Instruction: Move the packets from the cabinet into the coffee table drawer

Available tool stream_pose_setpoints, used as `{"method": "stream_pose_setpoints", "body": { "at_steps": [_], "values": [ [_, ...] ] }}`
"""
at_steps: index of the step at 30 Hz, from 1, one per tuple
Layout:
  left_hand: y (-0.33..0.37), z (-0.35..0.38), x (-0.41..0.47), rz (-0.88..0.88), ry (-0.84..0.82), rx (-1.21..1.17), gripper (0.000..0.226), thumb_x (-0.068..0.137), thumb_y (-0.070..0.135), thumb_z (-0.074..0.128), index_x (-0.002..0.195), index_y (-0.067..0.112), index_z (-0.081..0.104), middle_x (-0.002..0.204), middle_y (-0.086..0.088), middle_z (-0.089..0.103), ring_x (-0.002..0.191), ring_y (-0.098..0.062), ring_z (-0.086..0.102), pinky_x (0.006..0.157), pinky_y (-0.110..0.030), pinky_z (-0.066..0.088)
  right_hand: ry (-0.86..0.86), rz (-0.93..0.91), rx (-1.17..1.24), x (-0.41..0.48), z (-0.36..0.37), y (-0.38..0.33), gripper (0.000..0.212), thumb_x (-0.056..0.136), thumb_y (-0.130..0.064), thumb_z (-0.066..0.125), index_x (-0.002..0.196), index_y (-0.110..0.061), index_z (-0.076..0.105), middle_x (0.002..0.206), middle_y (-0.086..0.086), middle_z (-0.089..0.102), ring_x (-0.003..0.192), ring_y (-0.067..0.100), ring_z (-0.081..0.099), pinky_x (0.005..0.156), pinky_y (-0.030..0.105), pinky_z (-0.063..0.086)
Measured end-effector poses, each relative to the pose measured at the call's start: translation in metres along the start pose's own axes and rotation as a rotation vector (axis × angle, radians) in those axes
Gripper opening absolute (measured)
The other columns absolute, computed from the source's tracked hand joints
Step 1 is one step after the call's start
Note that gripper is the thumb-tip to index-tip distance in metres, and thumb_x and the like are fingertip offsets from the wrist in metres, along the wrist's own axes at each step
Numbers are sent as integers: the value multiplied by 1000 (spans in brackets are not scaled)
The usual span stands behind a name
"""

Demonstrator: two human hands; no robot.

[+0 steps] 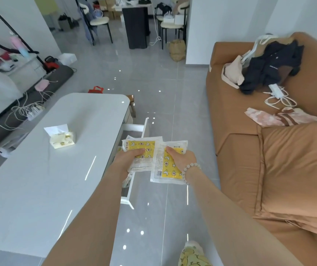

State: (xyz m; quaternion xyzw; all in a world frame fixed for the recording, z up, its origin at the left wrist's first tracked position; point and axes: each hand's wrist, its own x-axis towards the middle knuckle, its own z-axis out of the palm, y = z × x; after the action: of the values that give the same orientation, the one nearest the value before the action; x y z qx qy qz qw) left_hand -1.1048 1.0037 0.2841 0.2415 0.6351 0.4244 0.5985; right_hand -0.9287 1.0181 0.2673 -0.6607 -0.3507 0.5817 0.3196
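My left hand (pixel 128 160) grips a stack of clear packets with yellow printed inserts (pixel 140 145), held above the open white drawer (pixel 135 128) on the coffee table's right side. My right hand (pixel 181 159), with a bead bracelet at the wrist, holds another yellow packet (pixel 166 168) just to the right, over the floor beside the drawer. The two packets overlap slightly at their edges. More packets show inside the drawer under my left wrist (pixel 125 182). The drawer's inside is mostly hidden by my hands and the packets.
The white coffee table (pixel 38 179) carries a tissue pack (pixel 62 139). A brown sofa (pixel 269 169) with bags, clothes and a cable stands to the right. Grey tiled floor (pixel 163 96) runs between them. Chairs and a black stand are far back.
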Motion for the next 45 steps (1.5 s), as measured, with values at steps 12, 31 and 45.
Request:
{"method": "stream_pose_setpoints", "body": {
  "at_steps": [12, 31, 45],
  "values": [
    [59, 33, 101, -45, 173, -81, 34, 81, 8, 70, 114, 2, 63, 108, -16, 70, 101, -35, 66, 90, -48, 52, -148, -33, -93, 127, 5, -85, 26, 81, -43, 69, 84, -17, 67, 74, 0, 68, 59, 14, 65, 51, 21, 50],
    [98, -7, 168, -66, 468, -285, 10, 84, 7, 68, 93, 7, 63, 86, -8, 70, 64, -20, 68, 49, -26, 54, -391, -30, -361, 237, 102, -139, 98, 40, -72, 62, 119, -14, 60, 107, 6, 67, 96, 26, 66, 86, 41, 56],
    [99, -95, 280, -193, 472, -459, 23, 82, 9, 70, 103, 5, 64, 95, -12, 71, 82, -28, 69, 70, -39, 57, -368, 17, -571, 313, 223, -158, 102, 39, -76, 56, 122, -17, 59, 112, 5, 66, 98, 26, 66, 87, 41, 55]
  ]
}}
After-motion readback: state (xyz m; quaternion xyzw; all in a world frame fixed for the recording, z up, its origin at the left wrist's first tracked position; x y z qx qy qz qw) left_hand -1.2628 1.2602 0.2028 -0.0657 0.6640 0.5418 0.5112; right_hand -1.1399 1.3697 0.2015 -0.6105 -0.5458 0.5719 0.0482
